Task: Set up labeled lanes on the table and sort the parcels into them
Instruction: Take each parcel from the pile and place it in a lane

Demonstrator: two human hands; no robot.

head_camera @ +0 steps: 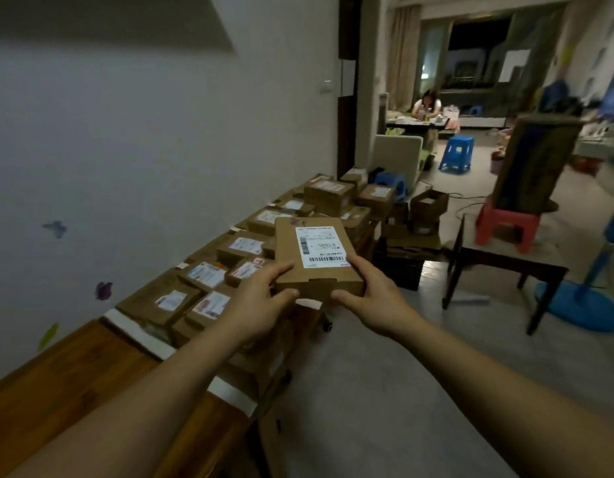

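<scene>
A flat brown cardboard box (287,250), with a white barcode label (321,246) on top and a tab on its near edge, is held in the air over the front edge of the wooden surface (74,374). The left grip (260,298) and right grip (371,291) each clasp a near corner. Beneath lie labeled parcels (209,274) between white tape strips (136,334).

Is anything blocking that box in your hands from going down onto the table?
Nothing hangs between them, but the table under the held box is already covered with parcels; bare wood shows only nearer, past the white tape.
</scene>
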